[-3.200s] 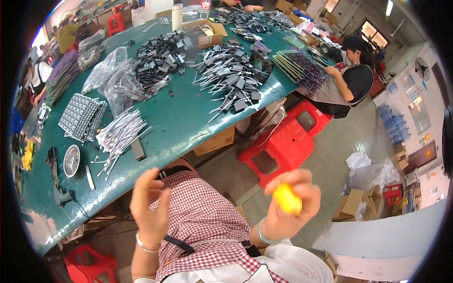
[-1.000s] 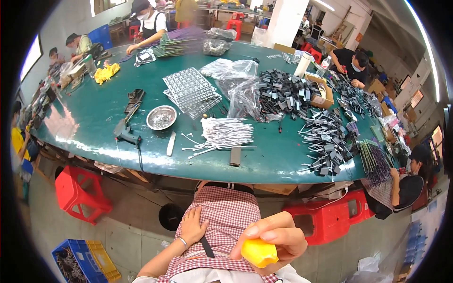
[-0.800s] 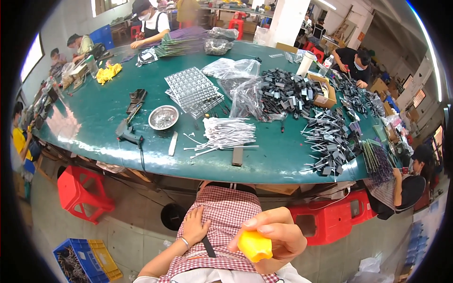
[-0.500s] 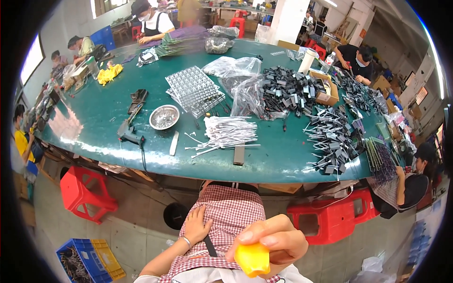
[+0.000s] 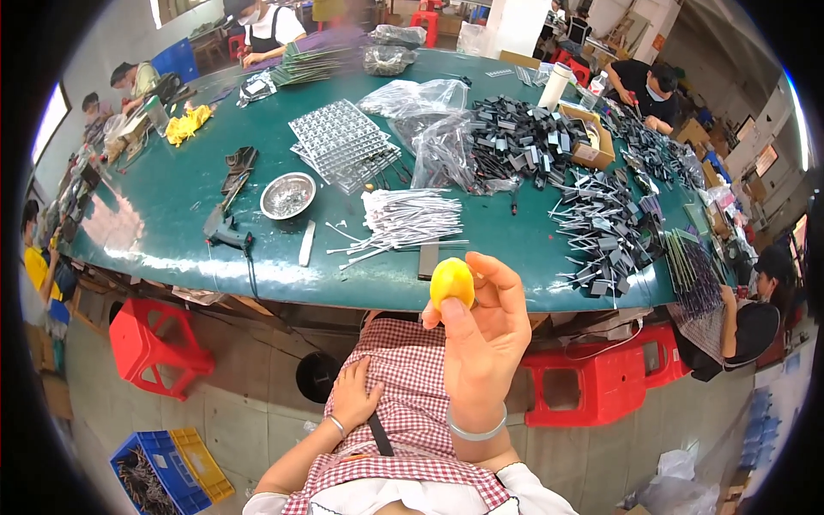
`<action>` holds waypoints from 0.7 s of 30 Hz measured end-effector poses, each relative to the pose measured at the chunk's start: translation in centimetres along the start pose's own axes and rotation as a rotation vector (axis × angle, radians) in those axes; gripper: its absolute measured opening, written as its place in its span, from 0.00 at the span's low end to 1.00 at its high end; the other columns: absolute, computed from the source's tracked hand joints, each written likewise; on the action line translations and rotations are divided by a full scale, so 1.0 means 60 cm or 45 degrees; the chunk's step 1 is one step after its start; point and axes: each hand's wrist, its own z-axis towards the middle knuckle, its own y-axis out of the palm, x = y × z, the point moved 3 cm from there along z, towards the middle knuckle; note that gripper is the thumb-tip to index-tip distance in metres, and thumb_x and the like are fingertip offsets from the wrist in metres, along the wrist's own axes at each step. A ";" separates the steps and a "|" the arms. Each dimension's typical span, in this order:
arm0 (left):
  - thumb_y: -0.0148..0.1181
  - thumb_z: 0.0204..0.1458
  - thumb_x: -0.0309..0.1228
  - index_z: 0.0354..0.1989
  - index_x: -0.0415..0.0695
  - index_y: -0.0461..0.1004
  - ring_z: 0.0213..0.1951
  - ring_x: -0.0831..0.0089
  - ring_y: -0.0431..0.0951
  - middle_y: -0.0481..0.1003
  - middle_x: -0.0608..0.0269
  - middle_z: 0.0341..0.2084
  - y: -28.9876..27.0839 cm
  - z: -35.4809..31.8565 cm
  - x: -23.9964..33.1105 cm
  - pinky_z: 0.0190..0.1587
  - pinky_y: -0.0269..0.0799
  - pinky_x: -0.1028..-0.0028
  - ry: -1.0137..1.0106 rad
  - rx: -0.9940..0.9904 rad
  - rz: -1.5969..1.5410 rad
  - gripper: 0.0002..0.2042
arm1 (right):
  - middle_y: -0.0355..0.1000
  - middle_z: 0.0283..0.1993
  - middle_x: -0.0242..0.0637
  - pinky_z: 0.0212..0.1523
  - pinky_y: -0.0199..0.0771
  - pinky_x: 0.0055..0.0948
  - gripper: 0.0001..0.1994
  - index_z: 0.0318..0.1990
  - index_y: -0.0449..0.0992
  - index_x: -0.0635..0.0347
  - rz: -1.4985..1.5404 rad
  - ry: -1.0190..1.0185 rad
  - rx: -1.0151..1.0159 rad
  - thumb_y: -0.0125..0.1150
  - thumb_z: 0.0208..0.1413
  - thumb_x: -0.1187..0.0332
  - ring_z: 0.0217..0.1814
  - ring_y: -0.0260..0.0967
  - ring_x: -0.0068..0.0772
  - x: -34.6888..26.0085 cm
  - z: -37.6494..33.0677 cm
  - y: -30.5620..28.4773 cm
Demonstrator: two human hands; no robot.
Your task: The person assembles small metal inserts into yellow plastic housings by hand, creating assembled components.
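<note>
Between the thumb and fingers of my right hand [image 5: 485, 335] is a small rounded yellow object [image 5: 452, 284], held up in front of the table's near edge. Its surface is smooth and its exact kind is unclear; it may be a fruit. My left hand [image 5: 354, 396] lies flat on the red checked apron [image 5: 412, 365] over my lap, fingers stretched out and holding nothing. Just beyond the yellow object, a brown block [image 5: 428, 260] sits at the table edge, partly under a pile of white stick-like pieces [image 5: 410, 219].
The green table [image 5: 172, 279] bears a glue gun [image 5: 226, 230], a metal bowl [image 5: 287, 196], clear trays [image 5: 339, 137], plastic bags [image 5: 429, 129] and heaps of black parts [image 5: 524, 142]. Red stools [image 5: 159, 348] stand either side, a blue crate [image 5: 154, 472] at lower left. Several people work around.
My right hand has risen from near my chest toward the table edge with the yellow object, turning so its palm side shows. My left hand stays on my lap. The view has shifted slightly.
</note>
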 end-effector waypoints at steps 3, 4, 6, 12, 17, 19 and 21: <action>0.55 0.46 0.44 0.58 0.43 0.58 0.54 0.55 0.61 0.63 0.52 0.52 0.000 0.002 -0.001 0.55 0.56 0.60 -0.020 -0.006 -0.014 0.31 | 0.69 0.41 0.43 0.31 0.70 0.23 0.16 0.46 0.64 0.68 -0.263 -0.073 -0.004 0.58 0.49 0.77 0.31 0.67 0.26 -0.022 -0.015 0.011; 0.55 0.46 0.44 0.58 0.43 0.58 0.54 0.55 0.61 0.63 0.52 0.52 0.001 0.001 -0.003 0.55 0.56 0.60 -0.028 -0.010 -0.011 0.31 | 0.68 0.40 0.46 0.27 0.71 0.23 0.15 0.43 0.64 0.67 -0.329 -0.219 -0.087 0.59 0.49 0.76 0.30 0.68 0.28 -0.032 -0.020 0.014; 0.55 0.46 0.44 0.58 0.43 0.58 0.54 0.55 0.61 0.63 0.52 0.52 0.009 0.005 -0.010 0.55 0.56 0.60 0.002 -0.015 0.006 0.31 | 0.67 0.38 0.51 0.22 0.74 0.25 0.18 0.42 0.63 0.66 -0.215 -0.462 -0.291 0.65 0.46 0.74 0.27 0.68 0.31 -0.059 -0.041 0.016; 0.56 0.46 0.43 0.58 0.44 0.59 0.53 0.55 0.61 0.63 0.53 0.52 -0.002 -0.005 -0.002 0.54 0.56 0.59 -0.003 0.011 -0.037 0.31 | 0.67 0.35 0.51 0.27 0.75 0.26 0.13 0.35 0.67 0.65 -0.031 -0.615 -0.309 0.65 0.46 0.72 0.29 0.69 0.38 -0.096 -0.067 0.068; 0.56 0.46 0.43 0.58 0.43 0.59 0.53 0.55 0.61 0.63 0.52 0.52 0.003 -0.003 -0.007 0.54 0.57 0.59 0.007 0.032 -0.041 0.30 | 0.69 0.34 0.50 0.31 0.73 0.25 0.11 0.33 0.68 0.65 -0.105 -0.566 -0.286 0.65 0.46 0.73 0.31 0.69 0.36 -0.117 -0.070 0.073; 0.56 0.46 0.42 0.58 0.43 0.59 0.53 0.54 0.61 0.63 0.52 0.52 0.000 -0.002 -0.005 0.53 0.57 0.59 0.027 0.045 -0.056 0.30 | 0.69 0.35 0.51 0.30 0.72 0.26 0.11 0.33 0.68 0.65 -0.089 -0.533 -0.299 0.65 0.46 0.73 0.30 0.69 0.36 -0.124 -0.070 0.070; 0.56 0.46 0.42 0.58 0.43 0.59 0.53 0.54 0.61 0.63 0.52 0.51 0.001 0.000 -0.005 0.53 0.57 0.59 0.017 0.036 -0.055 0.30 | 0.69 0.35 0.51 0.30 0.72 0.27 0.11 0.34 0.68 0.65 -0.073 -0.500 -0.319 0.64 0.46 0.73 0.30 0.68 0.36 -0.123 -0.072 0.067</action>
